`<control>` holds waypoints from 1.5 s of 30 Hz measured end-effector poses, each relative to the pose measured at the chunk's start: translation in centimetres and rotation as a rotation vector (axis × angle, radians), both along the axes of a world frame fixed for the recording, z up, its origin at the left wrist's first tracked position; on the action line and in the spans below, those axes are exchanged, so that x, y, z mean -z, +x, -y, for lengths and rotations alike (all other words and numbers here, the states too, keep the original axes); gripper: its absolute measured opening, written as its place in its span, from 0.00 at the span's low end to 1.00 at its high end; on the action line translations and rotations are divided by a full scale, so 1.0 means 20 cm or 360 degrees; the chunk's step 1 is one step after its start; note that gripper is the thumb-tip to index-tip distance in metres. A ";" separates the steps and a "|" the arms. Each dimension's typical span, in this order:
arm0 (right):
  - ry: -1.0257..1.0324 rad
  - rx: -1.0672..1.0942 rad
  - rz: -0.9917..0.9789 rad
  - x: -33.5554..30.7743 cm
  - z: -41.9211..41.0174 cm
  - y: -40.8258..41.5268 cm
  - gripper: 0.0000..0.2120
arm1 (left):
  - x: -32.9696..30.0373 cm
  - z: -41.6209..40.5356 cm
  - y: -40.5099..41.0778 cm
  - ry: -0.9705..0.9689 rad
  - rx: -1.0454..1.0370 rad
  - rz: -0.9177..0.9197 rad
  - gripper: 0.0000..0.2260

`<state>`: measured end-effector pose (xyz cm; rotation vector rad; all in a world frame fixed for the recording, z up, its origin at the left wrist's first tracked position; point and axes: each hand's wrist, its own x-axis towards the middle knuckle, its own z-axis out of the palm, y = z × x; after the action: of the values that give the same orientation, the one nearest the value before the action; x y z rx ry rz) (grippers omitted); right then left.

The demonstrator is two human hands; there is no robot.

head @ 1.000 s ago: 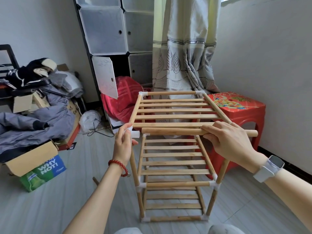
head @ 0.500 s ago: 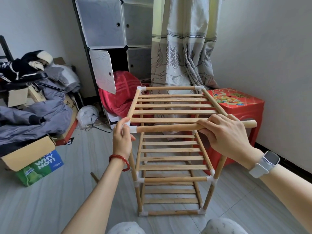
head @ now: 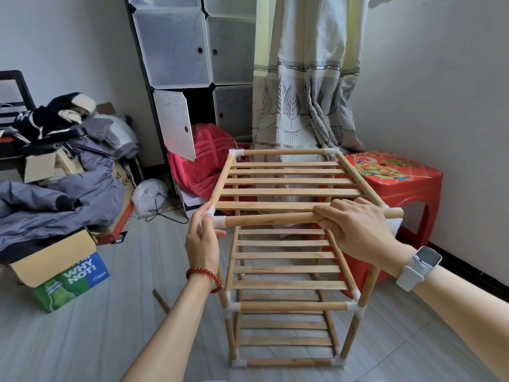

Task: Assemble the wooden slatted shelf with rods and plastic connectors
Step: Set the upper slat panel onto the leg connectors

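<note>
A three-tier wooden slatted shelf stands on the floor in front of me, joined by white plastic connectors. My left hand pinches the white connector at the top front left corner. My right hand grips a wooden rod lying across the top front edge. The rod's left end sits in that connector and its right end sticks out past the frame. The top front right corner is hidden behind my right hand.
A red plastic stool stands right of the shelf against the wall. Behind are a curtain, a cube cabinet with one door open and a red cloth. Clothes and cardboard boxes pile at left. A loose rod lies on the floor.
The rod's left end has moved left into the connector my left hand holds. My right hand has stayed on the rod and pushed it along the front edge.
</note>
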<state>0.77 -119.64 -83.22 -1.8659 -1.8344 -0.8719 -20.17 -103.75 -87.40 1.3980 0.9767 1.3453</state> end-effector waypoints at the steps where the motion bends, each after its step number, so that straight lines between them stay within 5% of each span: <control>1: -0.0019 -0.0012 -0.0046 0.00 -0.01 0.00 0.09 | -0.01 0.00 0.00 -0.0005 -0.0001 -0.0006 0.14; 8: -0.0535 0.0157 -0.0363 -0.11 -0.06 -0.01 0.11 | -0.01 -0.01 -0.01 -0.0002 0.0017 -0.0001 0.14; 16: -0.0192 -0.0133 -0.0354 -0.03 0.00 0.01 0.16 | -0.05 -0.02 -0.09 0.0019 0.0191 -0.0279 0.15; 19: 0.0160 -0.0011 -0.0727 -0.03 0.08 0.08 0.16 | -0.08 0.00 -0.07 0.0291 -0.0241 -0.0718 0.15; 22: 0.0408 0.0394 -0.1359 -0.03 0.16 0.18 0.16 | -0.11 0.09 0.03 0.0907 -0.0364 -0.0984 0.13; 27: -0.0014 0.0486 -0.2568 -0.04 0.22 0.26 0.20 | -0.28 0.24 0.34 0.1200 0.0313 -0.1159 0.12; 30: -0.0272 0.0364 -0.2681 -0.07 0.21 0.27 0.24 | -0.38 0.25 0.59 0.1197 0.0681 -0.1509 0.16; 35: -0.0447 0.0368 -0.2769 -0.11 0.21 0.32 0.16 | -0.44 0.14 0.91 0.1145 0.1463 -0.1967 0.33; 40: -0.0590 0.0390 -0.2581 -0.08 0.22 0.33 0.16 | -0.34 0.13 1.06 0.1438 0.1361 -0.2322 0.31; 45: -0.0320 0.0510 -0.2317 -0.06 0.18 0.31 0.18 | -0.33 0.16 1.14 0.1730 0.1188 -0.2490 0.31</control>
<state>6.97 -123.23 -82.01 -1.9711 -0.6937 0.6003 2.61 -106.87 -80.86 3.3343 0.2881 -0.1724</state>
